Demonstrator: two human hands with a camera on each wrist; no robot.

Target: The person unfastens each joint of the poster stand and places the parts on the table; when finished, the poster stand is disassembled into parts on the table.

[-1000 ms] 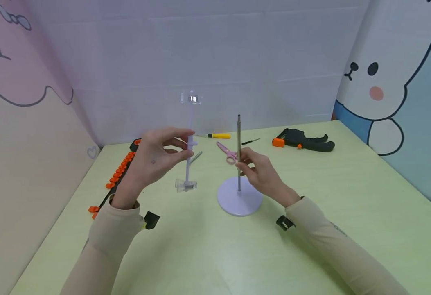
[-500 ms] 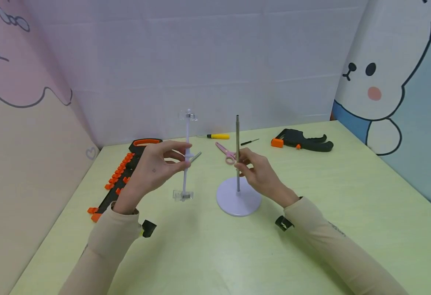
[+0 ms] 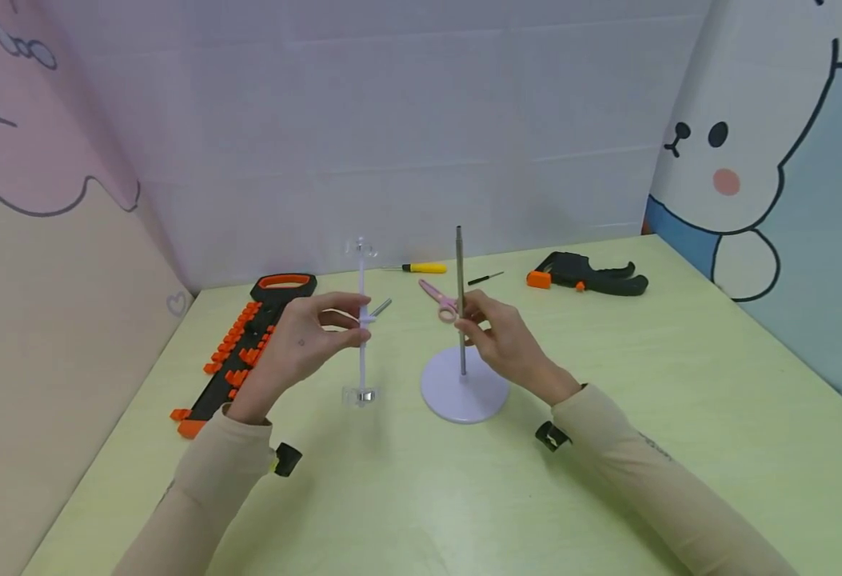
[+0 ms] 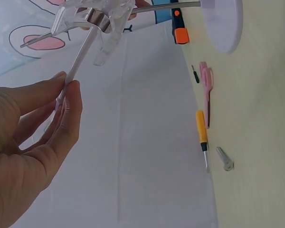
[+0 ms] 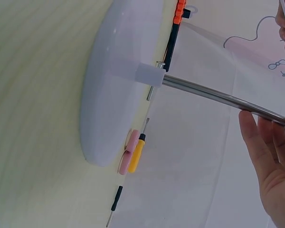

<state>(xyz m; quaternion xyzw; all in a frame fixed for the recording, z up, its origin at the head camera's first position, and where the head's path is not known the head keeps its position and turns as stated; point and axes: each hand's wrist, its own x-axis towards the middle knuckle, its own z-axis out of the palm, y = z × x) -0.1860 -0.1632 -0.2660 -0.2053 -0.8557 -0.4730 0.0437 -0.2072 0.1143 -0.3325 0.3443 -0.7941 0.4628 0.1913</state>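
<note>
Fingers of the left hand [image 3: 298, 340] pinch a clear plastic rod [image 3: 361, 320] at its middle, a transparent clip at each end. Compared with a second ago, that rod has come down: its upper clip then stood well above the top of the metal post [image 3: 460, 300], and now sits at about the post's height, while the lower clip [image 3: 360, 395] hangs just above the counter [image 3: 608, 384]. The rod has also turned, so the clips show narrower than they did. It remains upright and beside the stand, not touching it.

The right hand [image 3: 501, 336] has hardly shifted; its fingers curl round the post about halfway up, holding it vertical on the round white base [image 3: 464, 396], which rests flat on the counter. Judging from this, the rod is being lowered and lined up next to the post, with no join made yet.

Behind lie pink scissors [image 3: 440, 298], a yellow screwdriver [image 3: 421, 268], a small dark screwdriver [image 3: 485, 278], a black-and-orange clamp [image 3: 586, 274] and an orange-toothed saw [image 3: 244, 352].
</note>
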